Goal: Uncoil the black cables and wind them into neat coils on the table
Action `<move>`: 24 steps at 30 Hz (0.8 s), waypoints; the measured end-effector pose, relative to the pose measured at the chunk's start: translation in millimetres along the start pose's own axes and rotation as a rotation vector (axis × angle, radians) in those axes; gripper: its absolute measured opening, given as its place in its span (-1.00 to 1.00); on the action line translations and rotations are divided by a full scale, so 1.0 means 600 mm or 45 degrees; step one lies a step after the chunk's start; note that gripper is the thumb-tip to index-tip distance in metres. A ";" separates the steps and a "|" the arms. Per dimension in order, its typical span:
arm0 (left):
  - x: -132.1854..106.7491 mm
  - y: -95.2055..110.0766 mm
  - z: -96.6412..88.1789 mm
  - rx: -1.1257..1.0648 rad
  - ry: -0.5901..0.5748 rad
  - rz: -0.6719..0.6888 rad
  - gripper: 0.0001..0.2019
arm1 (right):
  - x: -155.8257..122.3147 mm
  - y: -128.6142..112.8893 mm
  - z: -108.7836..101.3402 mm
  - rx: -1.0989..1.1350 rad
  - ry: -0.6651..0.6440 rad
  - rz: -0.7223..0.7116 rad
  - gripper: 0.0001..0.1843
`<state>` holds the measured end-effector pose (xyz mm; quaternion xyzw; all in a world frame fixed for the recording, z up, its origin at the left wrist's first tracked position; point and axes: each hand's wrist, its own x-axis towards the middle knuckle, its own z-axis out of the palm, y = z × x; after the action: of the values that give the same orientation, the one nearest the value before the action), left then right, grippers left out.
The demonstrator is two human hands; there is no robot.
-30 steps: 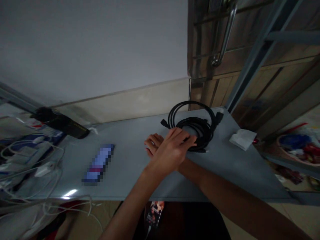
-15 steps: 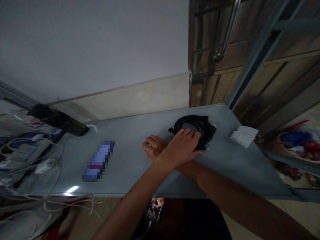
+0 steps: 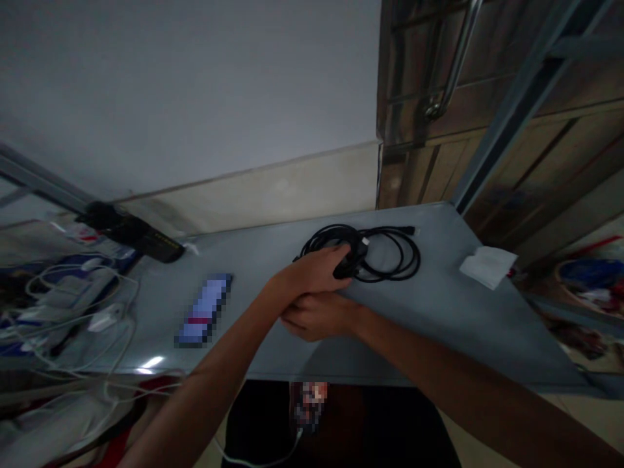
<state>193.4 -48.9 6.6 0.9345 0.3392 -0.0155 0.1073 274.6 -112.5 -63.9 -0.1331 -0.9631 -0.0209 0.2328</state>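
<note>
A black coiled cable (image 3: 385, 255) lies on the grey table (image 3: 439, 312) near its far edge. My left hand (image 3: 319, 270) reaches in from the lower left and is closed on the near left side of the coil, by a black plug. My right hand (image 3: 312, 316) comes in from the right and rests on the table just under my left wrist. Its fingers are curled, and whether they hold anything is hidden. The two forearms cross.
A phone (image 3: 205, 310) lies flat on the table's left part. A black bar-shaped object (image 3: 134, 234) and a tangle of white cables and chargers (image 3: 73, 305) are at the left. Folded white paper (image 3: 487, 266) is at the right edge. A door with a metal handle (image 3: 453, 58) stands behind.
My left hand went from pressing flat on the tight coil to gripping its left side; the coil has spread out looser. My right hand pulled back under my left wrist.
</note>
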 end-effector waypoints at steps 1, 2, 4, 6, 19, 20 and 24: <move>0.000 -0.002 0.001 0.016 0.008 0.008 -0.47 | 0.002 -0.002 -0.004 -0.020 0.012 -0.030 -0.66; 0.003 -0.002 0.003 0.033 0.017 0.020 -0.48 | 0.003 -0.003 -0.006 -0.032 0.018 -0.040 -0.65; 0.014 0.003 0.007 0.066 0.037 0.038 -0.55 | 0.002 -0.002 -0.006 -0.040 0.016 -0.022 -0.64; 0.024 0.007 0.010 0.070 0.037 0.031 -0.60 | -0.001 0.000 -0.002 -0.050 0.005 0.004 -0.64; 0.008 0.016 -0.015 -0.073 0.112 -0.114 -0.69 | 0.000 0.008 -0.003 0.026 0.024 0.039 -0.65; 0.008 0.015 -0.019 -0.096 0.150 -0.099 -0.67 | 0.000 0.010 -0.003 0.038 0.029 0.039 -0.66; 0.012 0.034 -0.046 -0.162 0.281 -0.025 -0.68 | -0.004 0.012 0.009 0.123 0.066 0.060 -0.69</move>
<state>210.8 -54.0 37.0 0.9184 0.3585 0.1080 0.1280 276.1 -105.7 -70.0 -0.1437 -0.9533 0.0278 0.2643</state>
